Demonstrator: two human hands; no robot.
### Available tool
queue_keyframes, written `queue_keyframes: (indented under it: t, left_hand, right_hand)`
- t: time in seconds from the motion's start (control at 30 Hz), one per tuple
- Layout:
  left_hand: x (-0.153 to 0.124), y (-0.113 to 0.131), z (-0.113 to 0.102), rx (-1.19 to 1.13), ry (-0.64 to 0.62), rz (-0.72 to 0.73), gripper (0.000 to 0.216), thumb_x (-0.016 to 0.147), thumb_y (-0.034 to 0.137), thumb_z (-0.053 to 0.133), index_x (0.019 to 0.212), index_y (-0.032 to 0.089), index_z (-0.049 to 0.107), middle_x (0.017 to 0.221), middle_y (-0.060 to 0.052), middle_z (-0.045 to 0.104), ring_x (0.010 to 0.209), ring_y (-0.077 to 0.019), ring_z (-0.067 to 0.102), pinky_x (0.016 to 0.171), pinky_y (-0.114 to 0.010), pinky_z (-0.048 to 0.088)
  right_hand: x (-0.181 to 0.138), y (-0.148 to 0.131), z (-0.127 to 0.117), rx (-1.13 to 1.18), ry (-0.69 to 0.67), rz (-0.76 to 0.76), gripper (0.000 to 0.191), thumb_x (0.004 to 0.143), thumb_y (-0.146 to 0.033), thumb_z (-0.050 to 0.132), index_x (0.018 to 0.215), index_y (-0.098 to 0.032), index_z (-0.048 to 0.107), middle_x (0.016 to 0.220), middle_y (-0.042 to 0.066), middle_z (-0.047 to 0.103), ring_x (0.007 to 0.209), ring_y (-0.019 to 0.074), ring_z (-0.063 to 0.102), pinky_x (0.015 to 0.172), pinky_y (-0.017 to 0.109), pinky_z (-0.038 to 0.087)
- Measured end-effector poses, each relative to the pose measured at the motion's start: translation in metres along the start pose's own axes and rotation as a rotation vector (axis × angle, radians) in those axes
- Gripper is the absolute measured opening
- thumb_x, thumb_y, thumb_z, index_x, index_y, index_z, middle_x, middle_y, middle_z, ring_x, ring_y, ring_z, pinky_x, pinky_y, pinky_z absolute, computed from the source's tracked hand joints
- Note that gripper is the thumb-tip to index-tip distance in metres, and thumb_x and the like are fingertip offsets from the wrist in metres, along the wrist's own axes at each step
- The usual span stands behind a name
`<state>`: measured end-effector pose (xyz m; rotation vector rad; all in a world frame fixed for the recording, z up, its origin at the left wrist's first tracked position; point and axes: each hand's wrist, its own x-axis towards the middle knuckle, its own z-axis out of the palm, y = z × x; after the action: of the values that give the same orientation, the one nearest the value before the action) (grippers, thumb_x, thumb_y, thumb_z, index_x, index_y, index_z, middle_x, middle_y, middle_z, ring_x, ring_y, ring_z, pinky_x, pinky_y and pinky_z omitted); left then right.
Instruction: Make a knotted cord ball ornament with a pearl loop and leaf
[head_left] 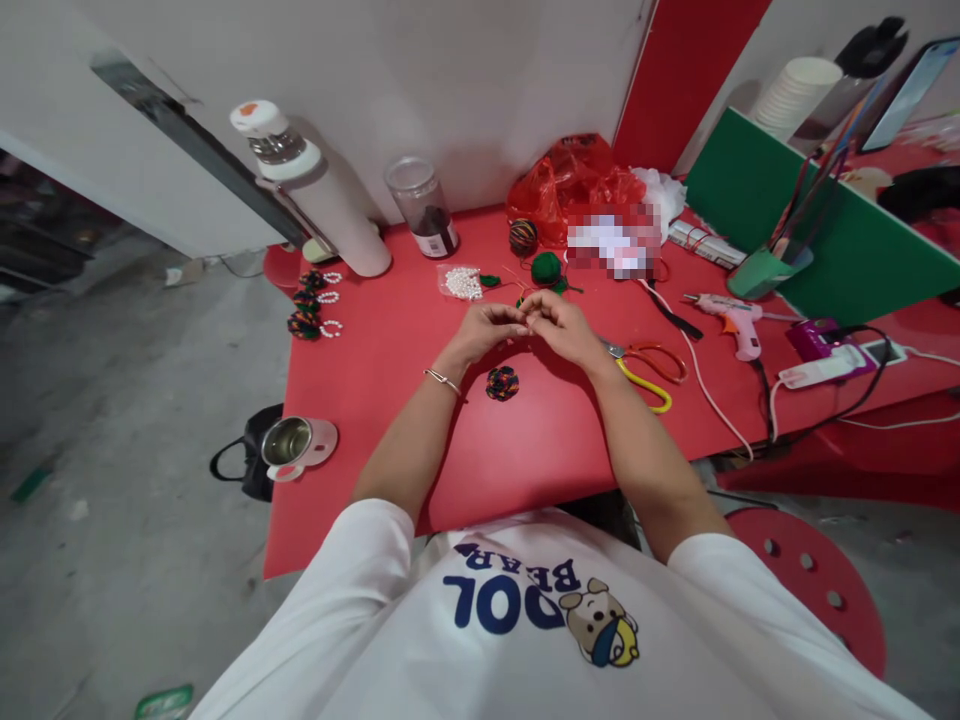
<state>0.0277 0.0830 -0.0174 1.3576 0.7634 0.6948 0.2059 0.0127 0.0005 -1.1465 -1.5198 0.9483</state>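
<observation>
My left hand (484, 333) and my right hand (561, 326) meet over the middle of the red table, fingertips pinched together. Whatever is between them is too small and covered to make out. Just below my hands lies a dark multicoloured yarn flower (502, 383). Beyond them are a small bag of white beads (460, 282), a green yarn ball (546, 267) and a multicoloured yarn ball (523, 237). Scissors with one yellow and one orange handle (646, 385) rest beside my right forearm.
Along the left edge sit several yarn pieces (304, 324) with bead loops (331, 328). A white flask (330, 215), a clear jar (424, 215) and a red plastic bag (574, 185) stand behind. A cup (319, 441) is near left; a pink glue gun (739, 322) and cables lie right.
</observation>
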Motion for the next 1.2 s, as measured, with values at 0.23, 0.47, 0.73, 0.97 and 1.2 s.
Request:
queue_keyframes:
  t: [0.23, 0.47, 0.73, 0.97, 1.2]
  left_hand:
    - [-0.005, 0.005, 0.004, -0.015, -0.048, 0.028, 0.030, 0.067, 0.037, 0.097, 0.074, 0.015, 0.078, 0.065, -0.005, 0.073, 0.052, -0.0093, 0.058, 0.049, -0.022, 0.042]
    - [-0.004, -0.001, -0.003, -0.087, -0.103, -0.062, 0.030, 0.063, 0.031, 0.097, 0.069, 0.014, 0.073, 0.060, -0.006, 0.070, 0.047, -0.0099, 0.058, 0.041, -0.019, 0.031]
    - [-0.005, 0.006, -0.003, -0.323, 0.039, -0.082, 0.034, 0.058, 0.031, 0.098, 0.071, 0.015, 0.071, 0.063, -0.003, 0.071, 0.049, -0.0087, 0.061, 0.048, -0.019, 0.045]
    - [-0.005, 0.004, -0.003, -0.343, 0.031, -0.071, 0.036, 0.060, 0.032, 0.098, 0.072, 0.015, 0.069, 0.065, -0.003, 0.073, 0.051, -0.0102, 0.064, 0.049, -0.020, 0.048]
    - [-0.004, 0.002, -0.004, -0.339, 0.013, -0.070, 0.039, 0.057, 0.034, 0.101, 0.071, 0.014, 0.069, 0.065, -0.004, 0.073, 0.051, -0.0094, 0.063, 0.045, -0.018, 0.042]
  right_hand:
    - [-0.001, -0.002, -0.004, -0.029, 0.111, 0.002, 0.011, 0.095, -0.033, 0.061, 0.102, -0.025, 0.062, 0.090, 0.001, 0.068, 0.085, 0.0175, 0.066, 0.083, 0.034, 0.055]
    - [0.003, 0.007, -0.010, -0.243, 0.344, -0.073, 0.020, 0.101, -0.042, 0.062, 0.113, -0.026, 0.067, 0.109, 0.008, 0.074, 0.104, 0.0240, 0.068, 0.096, 0.042, 0.056]
    - [0.001, 0.005, -0.006, -0.429, 0.264, -0.102, 0.016, 0.101, -0.036, 0.066, 0.098, -0.025, 0.078, 0.101, 0.007, 0.078, 0.102, 0.0263, 0.067, 0.101, 0.044, 0.053]
    - [0.001, 0.006, 0.002, -0.361, 0.093, -0.036, 0.012, 0.097, -0.029, 0.068, 0.096, -0.025, 0.079, 0.097, 0.005, 0.078, 0.097, 0.0236, 0.067, 0.091, 0.038, 0.053]
    - [0.000, 0.010, 0.002, -0.375, 0.046, -0.013, 0.013, 0.098, -0.028, 0.063, 0.097, -0.024, 0.076, 0.097, 0.006, 0.076, 0.093, 0.0228, 0.068, 0.087, 0.036, 0.052]
